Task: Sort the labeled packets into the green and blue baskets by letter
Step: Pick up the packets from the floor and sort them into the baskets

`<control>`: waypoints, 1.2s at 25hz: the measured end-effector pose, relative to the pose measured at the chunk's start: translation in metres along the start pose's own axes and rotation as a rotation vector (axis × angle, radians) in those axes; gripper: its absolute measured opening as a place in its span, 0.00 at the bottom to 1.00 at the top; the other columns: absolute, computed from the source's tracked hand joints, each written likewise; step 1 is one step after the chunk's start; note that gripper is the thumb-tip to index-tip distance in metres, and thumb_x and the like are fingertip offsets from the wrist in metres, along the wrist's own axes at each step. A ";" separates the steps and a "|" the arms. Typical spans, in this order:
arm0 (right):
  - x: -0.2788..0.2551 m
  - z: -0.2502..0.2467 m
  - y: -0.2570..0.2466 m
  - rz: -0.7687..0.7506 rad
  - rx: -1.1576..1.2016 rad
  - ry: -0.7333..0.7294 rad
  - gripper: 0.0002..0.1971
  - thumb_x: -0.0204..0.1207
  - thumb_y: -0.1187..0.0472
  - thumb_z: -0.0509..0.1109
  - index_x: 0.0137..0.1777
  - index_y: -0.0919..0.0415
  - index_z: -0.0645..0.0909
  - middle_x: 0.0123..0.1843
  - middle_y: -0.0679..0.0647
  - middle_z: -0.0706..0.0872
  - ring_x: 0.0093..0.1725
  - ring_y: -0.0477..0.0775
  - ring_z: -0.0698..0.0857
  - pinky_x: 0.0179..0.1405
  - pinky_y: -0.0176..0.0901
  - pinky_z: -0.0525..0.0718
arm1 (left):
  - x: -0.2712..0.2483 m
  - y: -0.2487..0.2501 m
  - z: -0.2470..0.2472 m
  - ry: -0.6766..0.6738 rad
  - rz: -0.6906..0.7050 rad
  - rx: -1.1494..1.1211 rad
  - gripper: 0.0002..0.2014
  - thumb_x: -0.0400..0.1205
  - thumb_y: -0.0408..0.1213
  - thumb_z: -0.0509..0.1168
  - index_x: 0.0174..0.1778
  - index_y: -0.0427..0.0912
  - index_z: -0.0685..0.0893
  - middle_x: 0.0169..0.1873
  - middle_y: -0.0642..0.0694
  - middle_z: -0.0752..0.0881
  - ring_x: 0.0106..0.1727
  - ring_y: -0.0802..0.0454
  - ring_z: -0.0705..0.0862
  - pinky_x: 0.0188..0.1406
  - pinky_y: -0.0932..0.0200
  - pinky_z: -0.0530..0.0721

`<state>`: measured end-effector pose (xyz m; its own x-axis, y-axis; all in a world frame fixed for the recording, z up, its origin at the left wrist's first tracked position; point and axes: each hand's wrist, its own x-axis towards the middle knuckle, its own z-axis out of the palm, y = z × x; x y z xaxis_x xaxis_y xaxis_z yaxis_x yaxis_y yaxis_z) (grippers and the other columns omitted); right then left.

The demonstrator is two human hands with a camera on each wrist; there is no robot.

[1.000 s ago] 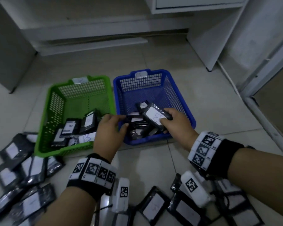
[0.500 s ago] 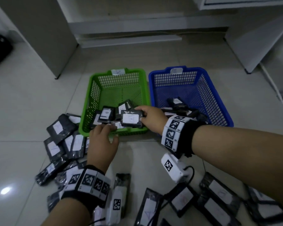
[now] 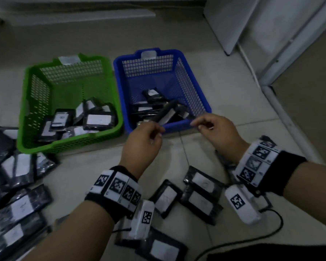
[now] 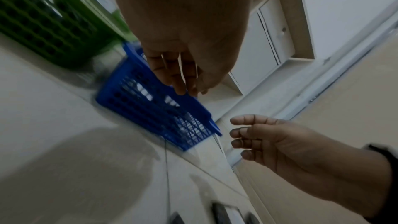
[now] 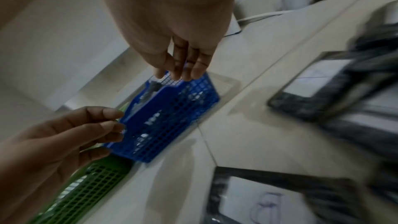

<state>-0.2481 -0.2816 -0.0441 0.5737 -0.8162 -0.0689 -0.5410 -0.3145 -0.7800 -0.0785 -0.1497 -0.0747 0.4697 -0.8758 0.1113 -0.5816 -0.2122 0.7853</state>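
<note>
Left hand (image 3: 142, 141) and right hand (image 3: 217, 131), fingers loosely curled and empty, hover at the blue basket's (image 3: 194, 87) near rim.

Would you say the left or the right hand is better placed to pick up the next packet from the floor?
Probably the right hand: it is empty, and labeled packets lie directly beneath its wrist. The left hand is empty too, but its pile lies further aside.

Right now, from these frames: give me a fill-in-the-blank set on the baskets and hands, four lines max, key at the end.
1. The green plastic mesh basket sits to the ____ of the blue plastic mesh basket.
2. The left hand holds ____.
3. The right hand hovers at the near rim of the ____ basket.
4. The unsorted black packets with white labels lie on the ____.

Missing: left; nothing; blue; floor
</note>
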 end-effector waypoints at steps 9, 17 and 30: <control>-0.074 -0.095 0.154 0.415 -0.192 0.356 0.12 0.69 0.67 0.73 0.52 0.57 0.84 0.42 0.56 0.84 0.47 0.60 0.84 0.53 0.50 0.84 | 0.013 0.061 0.161 -0.489 0.106 0.119 0.21 0.76 0.41 0.69 0.65 0.47 0.78 0.60 0.45 0.77 0.61 0.45 0.78 0.62 0.50 0.78; -0.045 -0.114 0.207 0.511 -0.363 0.102 0.44 0.69 0.52 0.77 0.81 0.58 0.59 0.75 0.65 0.71 0.75 0.65 0.67 0.76 0.56 0.65 | 0.030 0.075 0.222 -0.553 0.014 0.495 0.38 0.71 0.55 0.72 0.75 0.51 0.67 0.68 0.43 0.73 0.68 0.40 0.71 0.64 0.46 0.73; -0.014 -0.104 0.146 0.407 0.619 0.269 0.11 0.78 0.64 0.70 0.57 0.66 0.79 0.50 0.64 0.88 0.43 0.58 0.86 0.33 0.45 0.85 | 0.041 0.087 0.120 -0.182 -0.069 -0.116 0.08 0.78 0.39 0.69 0.51 0.51 0.79 0.37 0.56 0.84 0.37 0.67 0.81 0.30 0.78 0.75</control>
<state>-0.3991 -0.3659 -0.0922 0.1928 -0.9235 -0.3318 -0.1906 0.2964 -0.9358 -0.1897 -0.2560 -0.0748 0.3721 -0.9269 -0.0484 -0.4669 -0.2320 0.8533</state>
